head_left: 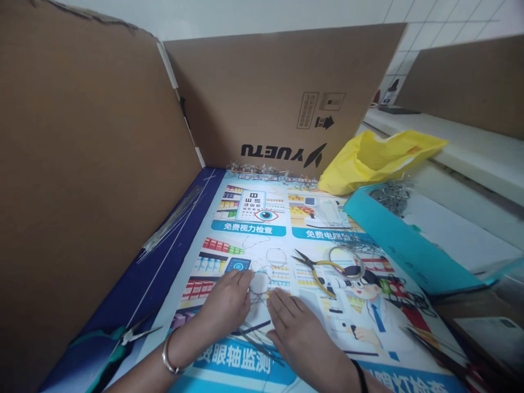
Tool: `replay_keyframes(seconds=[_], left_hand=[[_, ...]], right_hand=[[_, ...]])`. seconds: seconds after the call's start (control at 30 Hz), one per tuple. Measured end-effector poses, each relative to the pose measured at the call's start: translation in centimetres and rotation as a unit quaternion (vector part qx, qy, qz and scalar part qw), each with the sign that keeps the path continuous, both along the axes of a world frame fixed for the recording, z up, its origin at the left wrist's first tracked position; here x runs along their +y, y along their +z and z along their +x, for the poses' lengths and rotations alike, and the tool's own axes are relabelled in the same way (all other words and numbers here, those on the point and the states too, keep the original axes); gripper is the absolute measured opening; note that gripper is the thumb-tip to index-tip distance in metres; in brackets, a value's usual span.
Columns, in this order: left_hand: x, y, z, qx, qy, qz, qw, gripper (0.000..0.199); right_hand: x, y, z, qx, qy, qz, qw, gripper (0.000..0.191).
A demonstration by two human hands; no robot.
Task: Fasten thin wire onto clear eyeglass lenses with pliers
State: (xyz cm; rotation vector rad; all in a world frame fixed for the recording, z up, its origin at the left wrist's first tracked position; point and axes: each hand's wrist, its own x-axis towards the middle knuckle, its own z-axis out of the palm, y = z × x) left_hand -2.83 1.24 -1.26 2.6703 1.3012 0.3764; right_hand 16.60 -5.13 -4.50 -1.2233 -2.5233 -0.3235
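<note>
My left hand [231, 297], with a silver bangle [167, 355] at its wrist, has its fingers bent and pressed together at the left side of a thin wire loop [260, 282]. What lies between those fingertips is too small to tell. My right hand [301, 333] lies palm down on the printed sheet, fingers stretched out, its fingertips beside the loop's lower right. Another thin wire ring [276, 257] rests just above. Several loose wires [260, 341] lie between the two hands. Yellow-handled pliers [317, 267] lie beyond my right hand, next to a wire coil [347, 262].
Green-handled pliers [123, 338] lie at lower left, below straight wires [170, 224]. Scissors [446, 357] lie at lower right. A teal box [409, 245] holding tangled wire and a yellow bag [376, 158] stand right. Cardboard walls [266, 93] rise behind and left.
</note>
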Motion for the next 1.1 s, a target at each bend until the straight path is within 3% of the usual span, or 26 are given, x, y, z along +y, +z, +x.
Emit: replay_keyframes(seconds=[0.3,0.6,0.83,1.1], left_hand=[[0.4,0.4,1.0,0.118,-0.022,0.050,0.992,0.053],[0.6,1.3,2.4,0.187,-0.046,0.072,0.979,0.047],[0.7,1.1,2.9,0.199,-0.037,0.092,0.975,0.044],[1.3,1.5,3.0,0.197,-0.032,0.063,0.978,0.042]], right_hand=[[0.0,0.1,0.0,-0.011,-0.001,-0.005,1.000,0.044],[-0.1,0.1,0.0,-0.016,-0.006,-0.013,1.000,0.045],[0.0,0.0,-0.1,-0.011,-0.003,-0.014,1.000,0.044],[-0.1,0.1,-0.1,-0.013,-0.003,-0.019,1.000,0.045]])
